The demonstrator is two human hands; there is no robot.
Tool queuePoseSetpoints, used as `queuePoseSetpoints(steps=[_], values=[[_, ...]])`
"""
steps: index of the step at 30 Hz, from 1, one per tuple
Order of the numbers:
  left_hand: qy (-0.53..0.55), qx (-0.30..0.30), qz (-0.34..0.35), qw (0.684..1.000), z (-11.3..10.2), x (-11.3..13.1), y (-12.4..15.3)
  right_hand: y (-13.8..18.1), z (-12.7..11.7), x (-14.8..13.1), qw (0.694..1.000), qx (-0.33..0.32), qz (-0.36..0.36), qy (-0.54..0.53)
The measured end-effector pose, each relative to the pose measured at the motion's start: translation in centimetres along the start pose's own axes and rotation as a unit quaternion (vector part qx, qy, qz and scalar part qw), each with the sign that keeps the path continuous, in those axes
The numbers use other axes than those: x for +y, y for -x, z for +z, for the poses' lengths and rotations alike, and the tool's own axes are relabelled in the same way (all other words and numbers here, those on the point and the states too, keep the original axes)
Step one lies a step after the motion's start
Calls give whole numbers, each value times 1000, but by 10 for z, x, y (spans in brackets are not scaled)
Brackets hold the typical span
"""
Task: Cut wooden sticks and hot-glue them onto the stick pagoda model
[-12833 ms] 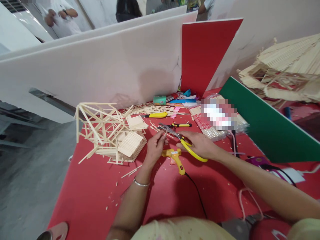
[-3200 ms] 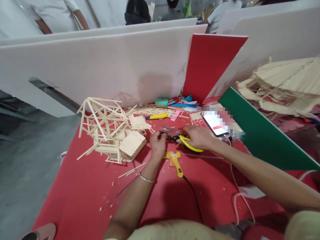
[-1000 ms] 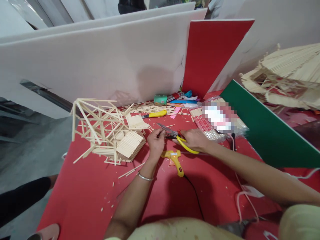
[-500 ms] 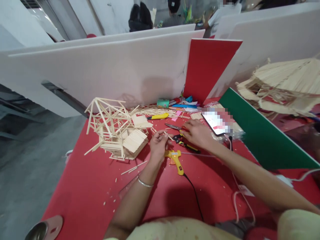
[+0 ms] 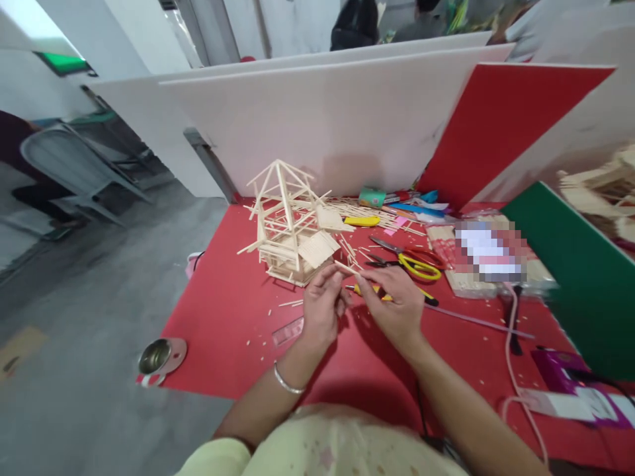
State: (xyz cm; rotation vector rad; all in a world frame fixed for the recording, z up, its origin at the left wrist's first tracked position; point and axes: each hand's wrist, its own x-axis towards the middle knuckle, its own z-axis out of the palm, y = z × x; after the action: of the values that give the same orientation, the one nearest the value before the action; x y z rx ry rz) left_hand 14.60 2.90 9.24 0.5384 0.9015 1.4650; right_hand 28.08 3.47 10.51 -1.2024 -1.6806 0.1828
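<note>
A short, thin wooden stick spans the gap between my hands. My left hand pinches one end, and my right hand has its fingertips closed on the other. Behind my right hand lies a yellow glue gun, mostly hidden. Just beyond are scissors with yellow handles; the red-and-black handled tool beside them is partly covered. A house-like frame of sticks stands ahead to the left, with slatted panels on its lower part.
Loose sticks lie along the back by a yellow cutter knife. A phone rests on packaged sticks. A mug stands at the left table corner. White boards and a green board border the red table.
My right hand has left the scissors and come to the stick in my left hand. The view has swung left, showing more floor and the whole mug.
</note>
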Motion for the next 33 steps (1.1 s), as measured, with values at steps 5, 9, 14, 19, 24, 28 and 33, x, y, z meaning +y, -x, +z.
queuePoseSetpoints(steps=[5,9,14,19,24,28,33], values=[[-25,101,32,994,-42,11,1,-7,44,-16,994,39,-106,-3],[-7,114,36,993,-50,18,-11,-6,71,-14,991,41,-126,10],[-26,110,50,992,-50,19,-23,-6,80,-9,990,29,-136,8],[-43,119,75,989,-50,16,-32,-8,83,-5,988,26,-149,-2],[-45,118,95,987,-50,16,-36,-7,84,-2,985,30,-167,-10],[-47,121,79,988,-48,15,-36,-5,85,1,985,39,-170,-19],[-25,121,75,989,-43,14,-35,-6,88,2,984,43,-171,-19]])
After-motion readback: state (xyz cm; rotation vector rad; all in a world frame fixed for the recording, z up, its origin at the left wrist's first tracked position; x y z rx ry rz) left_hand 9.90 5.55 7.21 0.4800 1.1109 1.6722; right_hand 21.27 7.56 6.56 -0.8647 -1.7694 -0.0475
